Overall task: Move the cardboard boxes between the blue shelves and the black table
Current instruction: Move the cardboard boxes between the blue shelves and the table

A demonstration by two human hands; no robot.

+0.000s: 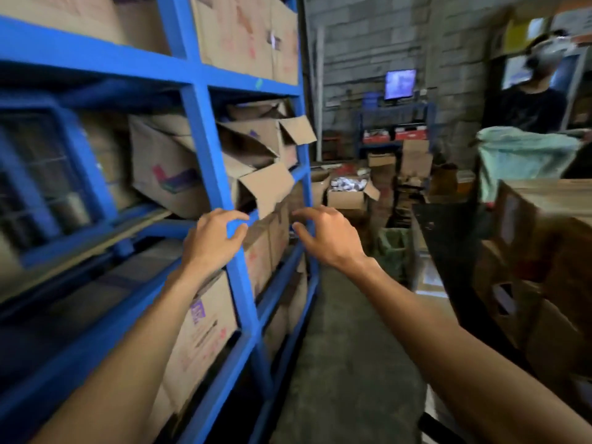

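Note:
The blue shelves [205, 129] fill the left side and hold several cardboard boxes. On the middle shelf sits a box with open flaps [256, 174], with another box [166, 174] to its left. My left hand [214, 238] is in front of the blue upright just below that open box, fingers loosely curled, holding nothing. My right hand [323, 235] hovers to the right of the shelf edge, fingers spread and bent, empty. On the shelf below stands a printed box [205, 331]. The black table [448, 238] at the right carries stacked boxes [544, 238].
A concrete aisle [346, 347] runs between shelves and table. Open boxes [349, 190] and a green crate [394, 248] crowd the floor ahead. A person in a dark shirt [525, 107] stands at the back right behind a pale green sack [519, 155].

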